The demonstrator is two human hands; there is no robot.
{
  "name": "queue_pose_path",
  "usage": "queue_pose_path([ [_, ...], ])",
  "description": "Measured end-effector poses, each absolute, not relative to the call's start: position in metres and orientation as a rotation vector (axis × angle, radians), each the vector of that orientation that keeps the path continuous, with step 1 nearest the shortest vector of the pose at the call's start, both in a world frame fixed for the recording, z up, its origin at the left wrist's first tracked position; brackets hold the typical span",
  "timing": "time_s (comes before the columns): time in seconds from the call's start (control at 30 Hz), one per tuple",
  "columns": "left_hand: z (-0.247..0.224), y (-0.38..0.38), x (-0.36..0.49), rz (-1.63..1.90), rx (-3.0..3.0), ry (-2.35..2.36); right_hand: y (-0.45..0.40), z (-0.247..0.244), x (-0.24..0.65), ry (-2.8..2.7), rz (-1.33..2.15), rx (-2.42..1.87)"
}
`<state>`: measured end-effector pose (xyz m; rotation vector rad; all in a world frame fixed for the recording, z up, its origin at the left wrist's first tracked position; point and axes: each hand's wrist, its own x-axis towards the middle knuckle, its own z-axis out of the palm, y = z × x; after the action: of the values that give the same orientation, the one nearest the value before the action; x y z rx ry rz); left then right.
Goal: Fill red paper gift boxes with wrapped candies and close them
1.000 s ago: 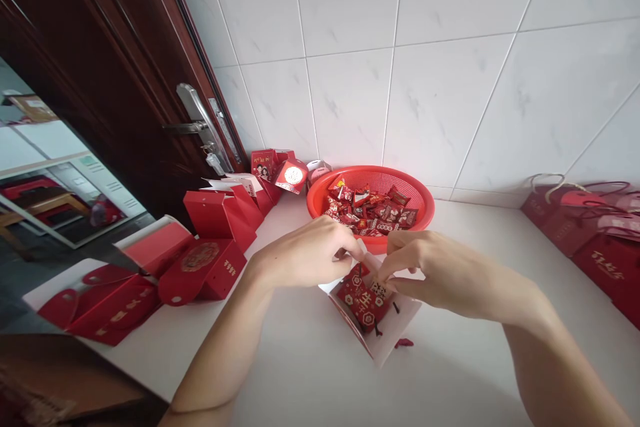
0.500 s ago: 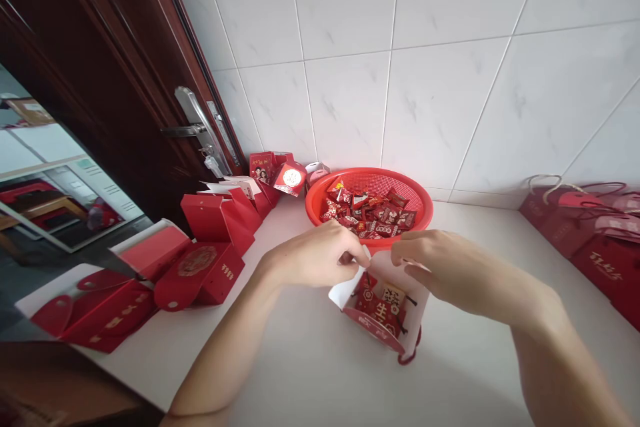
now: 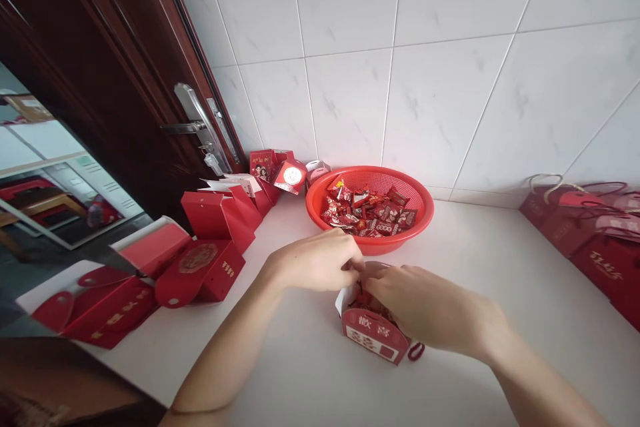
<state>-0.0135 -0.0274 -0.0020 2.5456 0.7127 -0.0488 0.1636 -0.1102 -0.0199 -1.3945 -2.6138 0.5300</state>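
Note:
A small red box (image 3: 376,337) with white characters on its front panel stands on the white table in front of me. Its top is open and a white side flap shows at its left. My left hand (image 3: 325,259) is closed at the box's back left edge, fingertips pinched there. My right hand (image 3: 425,300) lies over the box's right side and top, its fingers bent down toward the inside; their tips are hidden. Red contents show only partly between the hands. A dark red cord (image 3: 416,351) loops out at the box's lower right.
Behind the box is a red basket (image 3: 313,203) of wrapped candies (image 3: 383,213). Open red boxes (image 3: 200,267) line the table's left edge beside a dark door (image 3: 100,33). Red gift bags (image 3: 600,260) stand at the right, near the tiled wall.
The box's front panel now stands more upright and shows its characters. My right hand has moved left and down over the box, covering most of its contents. My left hand has shifted slightly.

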Motion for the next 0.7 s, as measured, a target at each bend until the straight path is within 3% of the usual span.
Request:
queue_pose_path([
  [0.1,0.000,-0.032,-0.014,-0.030,2.543,0.663,-0.104,-0.019,0.160,-2.797,0.684,-1.583],
  [0.23,0.001,-0.036,-0.015,-0.009,2.567,0.647,-0.102,-0.018,0.152,-3.046,0.800,-1.455],
  [0.43,0.004,-0.040,-0.016,-0.011,2.593,0.648,-0.097,-0.026,0.146,-3.184,0.681,-1.556],
  [0.7,0.007,-0.047,-0.017,-0.025,2.620,0.676,-0.092,-0.031,0.146,-3.242,0.700,-1.282],
])
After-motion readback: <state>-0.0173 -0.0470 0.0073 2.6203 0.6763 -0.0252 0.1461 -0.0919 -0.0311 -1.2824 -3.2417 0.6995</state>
